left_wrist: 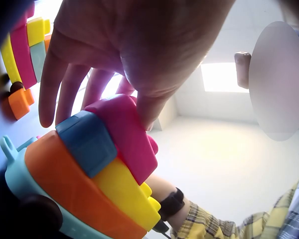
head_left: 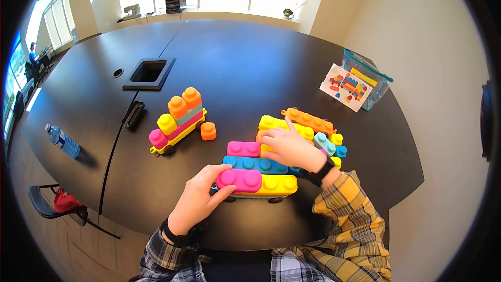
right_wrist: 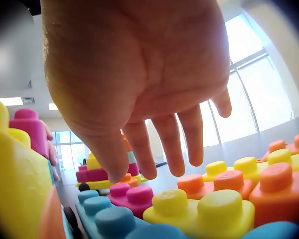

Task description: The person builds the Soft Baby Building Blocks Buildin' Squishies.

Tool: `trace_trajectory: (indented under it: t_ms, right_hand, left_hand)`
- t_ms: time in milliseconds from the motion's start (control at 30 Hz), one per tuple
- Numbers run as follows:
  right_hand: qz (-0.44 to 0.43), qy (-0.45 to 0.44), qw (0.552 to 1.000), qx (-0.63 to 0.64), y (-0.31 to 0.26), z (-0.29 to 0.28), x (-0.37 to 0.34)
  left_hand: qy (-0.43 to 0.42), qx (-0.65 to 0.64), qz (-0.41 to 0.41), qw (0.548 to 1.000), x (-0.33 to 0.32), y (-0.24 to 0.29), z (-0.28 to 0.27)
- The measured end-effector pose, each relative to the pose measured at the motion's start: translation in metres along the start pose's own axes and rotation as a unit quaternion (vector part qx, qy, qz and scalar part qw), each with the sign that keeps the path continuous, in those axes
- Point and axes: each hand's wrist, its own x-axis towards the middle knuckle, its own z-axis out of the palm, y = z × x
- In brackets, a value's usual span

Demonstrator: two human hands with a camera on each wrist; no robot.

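My left hand (head_left: 201, 197) pinches a pink block (head_left: 239, 179) between thumb and fingers. This block lies atop a wheeled build, beside a yellow block (head_left: 279, 184). In the left wrist view, the pink block (left_wrist: 127, 137) sits next to a blue block (left_wrist: 88, 143), above an orange layer (left_wrist: 72, 181) on a light blue base (left_wrist: 16, 172). My right hand (head_left: 295, 149) is over the loose blocks, its fingers spread and partly hiding them. From the right wrist view, the fingertips hang near a yellow block (right_wrist: 199, 211) and a pink one (right_wrist: 131, 198), holding nothing.
A long blue block (head_left: 255, 165) lies behind the wheeled build. An orange wheeled piece (head_left: 310, 121) is at the back of the pile. Leftward stand a stacked car (head_left: 182, 125), an orange block (head_left: 208, 131) and a bottle (head_left: 63, 141). A picture card (head_left: 346, 87) leans by a clear bin (head_left: 368, 75).
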Motion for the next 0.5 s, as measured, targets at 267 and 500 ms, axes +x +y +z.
trace_trajectory:
  t_ms: [267, 500]
  right_hand:
    - [-0.006, -0.068, 0.99, -0.123, -0.015, 0.018, 0.036]
    - [0.071, 0.053, 0.99, 0.11, -0.018, -0.028, 0.014]
  left_hand:
    - [0.007, 0.009, 0.002, 1.0, 0.0, -0.001, 0.0]
    - [-0.001, 0.02, 0.009, 1.0, -0.001, -0.003, 0.0]
